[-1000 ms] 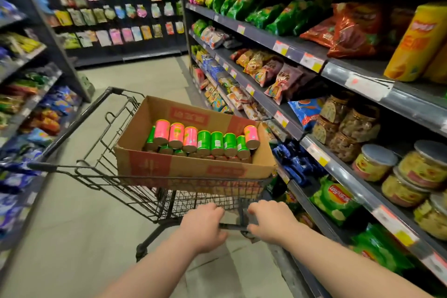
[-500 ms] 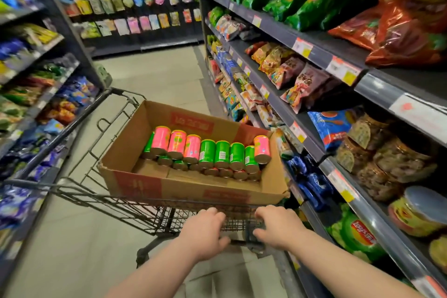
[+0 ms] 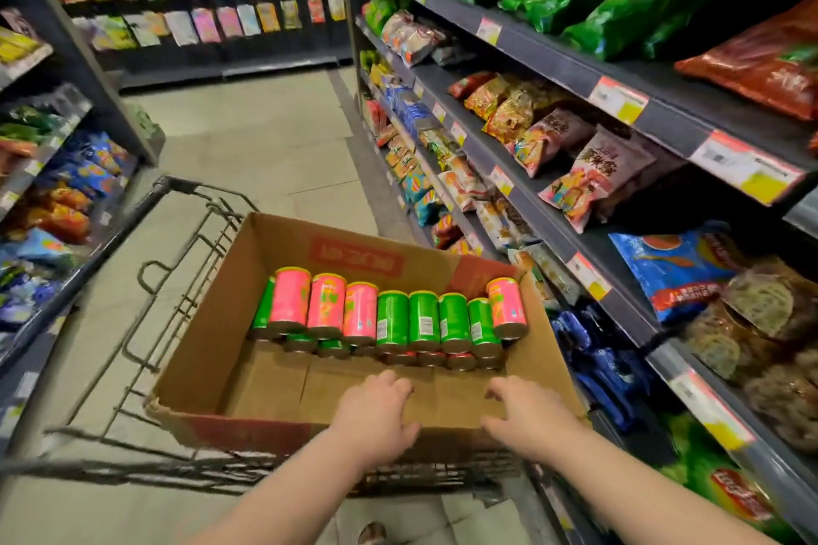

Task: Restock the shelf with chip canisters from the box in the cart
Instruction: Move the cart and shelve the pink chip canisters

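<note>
Dark snack shelving [image 3: 553, 62] stood right of the open brown cardboard box [image 3: 283, 252] in the wire cart [image 3: 175, 186]. Pink and green cylindrical chip canisters [image 3: 394, 319] lay stacked by its far wall. Over its near edge the left hand [image 3: 376, 412] and right hand [image 3: 526, 416] hovered, spread and empty. Light, stiff, slick, I judged: grip mid-body.

Left hand [image 3: 376, 416] and right hand [image 3: 526, 416] are both bare, w/ shortish fingers [image 3: 389, 381] and rounded tips. Nails are too blurry to make out tbh. Left forearm [image 3: 287, 496] and right forearm [image 3: 642, 493] are bare as well, uncovered right down to the bottom edge of the frame, w/ soft outlines bc of the blur. There's also a small rounded brownish thing [image 3: 372, 533] at the very bottom btwn the arms, maybe a shoe tip or a toe, can't tell.
</note>
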{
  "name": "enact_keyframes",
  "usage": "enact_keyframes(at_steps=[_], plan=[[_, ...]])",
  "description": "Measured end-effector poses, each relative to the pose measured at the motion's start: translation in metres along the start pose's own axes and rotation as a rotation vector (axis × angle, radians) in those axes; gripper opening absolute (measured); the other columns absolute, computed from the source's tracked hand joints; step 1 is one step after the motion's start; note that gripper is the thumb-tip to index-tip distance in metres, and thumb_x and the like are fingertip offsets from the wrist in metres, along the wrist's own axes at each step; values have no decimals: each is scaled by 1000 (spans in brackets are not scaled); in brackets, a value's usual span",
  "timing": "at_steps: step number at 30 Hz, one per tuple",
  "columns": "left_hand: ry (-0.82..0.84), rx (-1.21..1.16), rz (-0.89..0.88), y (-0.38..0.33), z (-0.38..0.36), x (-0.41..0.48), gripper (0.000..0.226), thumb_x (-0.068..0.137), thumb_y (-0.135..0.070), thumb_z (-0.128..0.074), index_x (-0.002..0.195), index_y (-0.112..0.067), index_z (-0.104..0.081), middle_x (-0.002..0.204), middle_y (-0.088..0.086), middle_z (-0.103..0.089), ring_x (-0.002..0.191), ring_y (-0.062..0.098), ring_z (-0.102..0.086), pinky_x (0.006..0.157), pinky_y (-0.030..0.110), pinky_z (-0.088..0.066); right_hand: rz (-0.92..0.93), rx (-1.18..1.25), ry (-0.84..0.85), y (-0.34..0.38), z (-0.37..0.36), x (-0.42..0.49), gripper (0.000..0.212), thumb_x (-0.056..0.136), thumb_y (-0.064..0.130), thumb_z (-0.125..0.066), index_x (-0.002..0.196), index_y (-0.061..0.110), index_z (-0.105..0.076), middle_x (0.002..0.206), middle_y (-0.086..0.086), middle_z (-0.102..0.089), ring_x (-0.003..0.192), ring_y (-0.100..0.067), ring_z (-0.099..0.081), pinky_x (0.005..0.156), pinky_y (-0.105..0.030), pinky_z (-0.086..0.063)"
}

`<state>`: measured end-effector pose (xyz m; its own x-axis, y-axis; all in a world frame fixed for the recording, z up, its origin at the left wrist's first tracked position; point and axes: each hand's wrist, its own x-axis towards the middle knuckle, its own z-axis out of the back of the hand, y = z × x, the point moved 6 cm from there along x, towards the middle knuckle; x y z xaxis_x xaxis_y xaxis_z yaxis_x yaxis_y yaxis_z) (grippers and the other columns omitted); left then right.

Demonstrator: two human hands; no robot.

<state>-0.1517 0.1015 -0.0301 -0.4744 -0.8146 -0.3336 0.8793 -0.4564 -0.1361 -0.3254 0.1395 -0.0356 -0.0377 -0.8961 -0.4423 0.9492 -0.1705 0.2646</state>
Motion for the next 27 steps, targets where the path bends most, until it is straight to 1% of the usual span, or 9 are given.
enact_keyframes(at_steps=[4, 6, 9, 13, 17, 21, 25, 27], plan=[[4, 2, -12, 52, 14, 35, 55, 90, -45, -52, 137, -20, -41, 140, 2, -44, 127, 21, -43, 102, 36, -42, -59, -28, -13, 14, 10, 43, 45, 90, 44, -51, 132, 28, -47, 136, 3, -51, 121, -19, -51, 96, -31, -42], [16, 0, -8, 75, 17, 50, 52, 89, -44, -52, 135, -20, -43, 137, 1, -46, 125, 21, -45, 101, 36, -42, -101, -21, -6, 17, 10, 59, 44, 90, 45, -51, 131, 29, -47, 136, 5, -51, 121, -18, -52, 94, -30, -43], [47, 16, -15, 99, 16, 73, 50, 89, -45, -50, 131, -19, -45, 133, 2, -50, 120, 21, -48, 98, 36, -44, -149, -8, -1, 19, 9, 75, 46, 90, 45, -51, 133, 29, -46, 138, 6, -50, 122, -17, -52, 96, -30, -43], [99, 8, -9, 112, 8, 100, 55, 89, -47, -50, 137, -20, -41, 134, 2, -48, 122, 22, -48, 97, 36, -44, -223, 6, 25, 6, 10, 90, 47, 91, 44, -52, 135, 29, -45, 139, 5, -48, 123, -17, -50, 98, -30, -43], [160, -25, 22, 119, -3, 119, 55, 88, -46, -53, 135, -20, -42, 133, 2, -48, 120, 22, -49, 97, 36, -45, -290, 36, 49, -19, 12, 109, 45, 90, 40, -54, 132, 27, -47, 134, 1, -51, 120, -20, -52, 95, -32, -45], [175, -81, 95, 130, -10, 133, 55, 86, -50, -56, 132, -22, -44, 130, 0, -49, 117, 19, -51, 93, 34, -47, -316, 50, 47, -44, 19, 139, 45, 88, 36, -57, 131, 22, -50, 132, -4, -53, 118, -23, -54, 93, -31, -46], [198, -115, 182, 140, -14, 144, 59, 86, -49, -56, 135, -21, -41, 132, 1, -46, 119, 21, -50, 94, 38, -47, -335, 85, 43, -65, 24, 173, 47, 86, 29, -58, 131, 18, -51, 129, -9, -56, 116, -27, -55, 91, -32, -47], [193, -145, 222, 141, -16, 153, 58, 86, -46, -56, 136, -20, -40, 133, 3, -45, 119, 22, -49, 95, 38, -47, -345, 93, 32, -75, 25, 190, 47, 87, 27, -58, 132, 14, -49, 130, -12, -53, 116, -29, -54, 92, -33, -45]])
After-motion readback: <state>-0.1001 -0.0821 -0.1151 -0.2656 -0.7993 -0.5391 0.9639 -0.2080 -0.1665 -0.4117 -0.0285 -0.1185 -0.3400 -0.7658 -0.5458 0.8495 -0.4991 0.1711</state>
